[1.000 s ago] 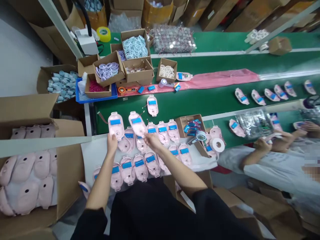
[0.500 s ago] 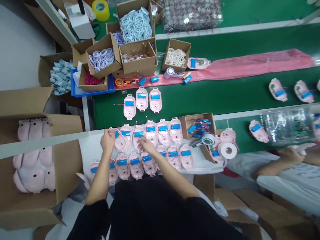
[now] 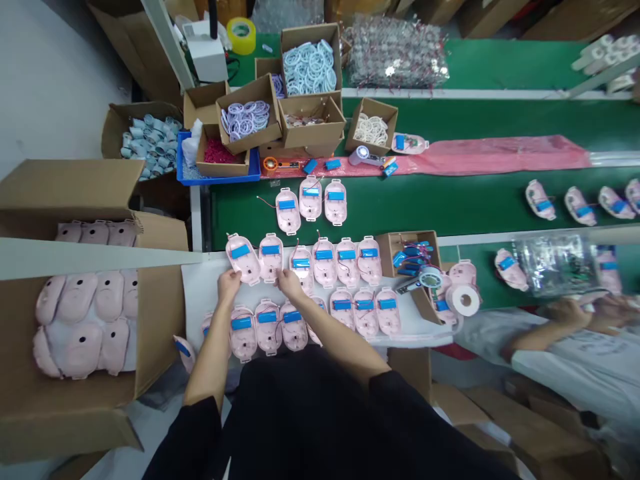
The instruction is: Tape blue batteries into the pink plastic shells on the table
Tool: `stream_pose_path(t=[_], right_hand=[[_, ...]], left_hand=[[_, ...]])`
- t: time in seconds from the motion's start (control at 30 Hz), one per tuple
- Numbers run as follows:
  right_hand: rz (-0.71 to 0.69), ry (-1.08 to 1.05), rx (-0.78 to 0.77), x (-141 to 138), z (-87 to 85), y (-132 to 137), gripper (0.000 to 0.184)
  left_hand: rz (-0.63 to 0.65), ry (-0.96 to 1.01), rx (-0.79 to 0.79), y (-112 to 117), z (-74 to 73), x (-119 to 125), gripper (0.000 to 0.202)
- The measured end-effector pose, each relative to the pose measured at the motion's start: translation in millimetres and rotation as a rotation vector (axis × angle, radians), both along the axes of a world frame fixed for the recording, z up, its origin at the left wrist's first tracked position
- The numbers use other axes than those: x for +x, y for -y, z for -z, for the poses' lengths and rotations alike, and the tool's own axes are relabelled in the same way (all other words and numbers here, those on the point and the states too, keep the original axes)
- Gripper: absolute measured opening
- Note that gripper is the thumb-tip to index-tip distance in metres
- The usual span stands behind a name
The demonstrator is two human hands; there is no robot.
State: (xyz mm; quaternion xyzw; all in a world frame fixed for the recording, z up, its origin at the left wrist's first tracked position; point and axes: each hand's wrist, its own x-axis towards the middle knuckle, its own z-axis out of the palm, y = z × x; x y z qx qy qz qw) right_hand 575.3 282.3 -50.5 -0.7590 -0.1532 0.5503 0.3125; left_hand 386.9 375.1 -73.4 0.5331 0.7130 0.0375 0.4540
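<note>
At the left end of the back row, my left hand [image 3: 229, 287] pinches the lower edge of a pink plastic shell [image 3: 248, 268] with a blue battery inside; this shell is tilted. Beside it, my right hand [image 3: 290, 284] grips the bottom edge of a second pink shell [image 3: 271, 268], which also carries a blue battery [image 3: 271, 250]. The two shells stand side by side, nearly touching. More battery-fitted shells [image 3: 325, 272] continue the row to the right. Closer to my body lies a front row of similar shells [image 3: 268, 337], partly hidden by my forearms.
A carton of blue batteries [image 3: 433, 250] and a white tape roll [image 3: 463, 300] sit to the right. Three shells [image 3: 287, 221] rest on the green conveyor [image 3: 450, 207]. Boxes of rings [image 3: 310, 70] stand behind. At left is a carton of pink shells [image 3: 155, 293]; a co-worker's arm [image 3: 535, 337] shows at right.
The two leftmost back-row shells, overlapping before, now lie apart. My right hand has moved left onto the second shell, and my left hand has shifted to the first one's lower edge. The camera view has shifted.
</note>
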Motion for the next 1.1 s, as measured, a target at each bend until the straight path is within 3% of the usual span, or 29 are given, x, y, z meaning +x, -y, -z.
stream_pose_path(t=[0.07, 0.2, 0.3, 0.4, 0.5, 0.6, 0.67, 0.73, 0.8, 0.9, 1.0, 1.1], right_hand=[[-0.117, 0.082, 0.027, 16, 0.1, -30, 0.046], [-0.133, 0.103, 0.011, 52, 12.2, -109, 0.049], [-0.173, 0.184, -0.02, 78, 15.0, -132, 0.058], [-0.204, 0.263, 0.031, 100, 0.0, -85, 0.06], [-0.086, 0.319, 0.044, 118, -16.1, 9, 0.057], [0.074, 0.361, -0.039, 129, -15.7, 94, 0.057], [0.139, 0.336, -0.071, 134, -8.9, 126, 0.057], [0.176, 0.297, -0.074, 135, -3.5, 139, 0.059], [0.184, 0.284, -0.054, 132, -3.3, 143, 0.062], [0.134, 0.302, 0.004, 121, -10.9, 152, 0.066], [0.027, 0.282, 0.036, 103, -19.3, 175, 0.065], [-0.062, 0.233, -0.008, 83, -24.8, 203, 0.066]], left_hand=[[0.014, -0.016, 0.033, -36, -1.2, -2, 0.035], [0.074, -0.071, 0.071, -118, 7.2, 26, 0.03], [0.132, -0.121, 0.083, -152, 10.6, 51, 0.032], [0.178, -0.181, 0.14, -134, 0.0, 65, 0.042], [0.346, -0.183, 0.101, -63, -15.6, 77, 0.044], [0.492, -0.12, -0.019, 22, -19.5, 103, 0.039], [0.521, -0.105, -0.044, 64, -14.0, 127, 0.039], [0.508, -0.105, -0.04, 85, -6.4, 146, 0.034], [0.474, -0.097, -0.024, 87, -2.8, 149, 0.03], [0.391, -0.098, 0.023, 64, -13.0, 115, 0.03], [0.25, -0.182, 0.111, 15, -37.4, 54, 0.035], [0.128, -0.274, 0.202, -57, -56.9, 8, 0.039]])
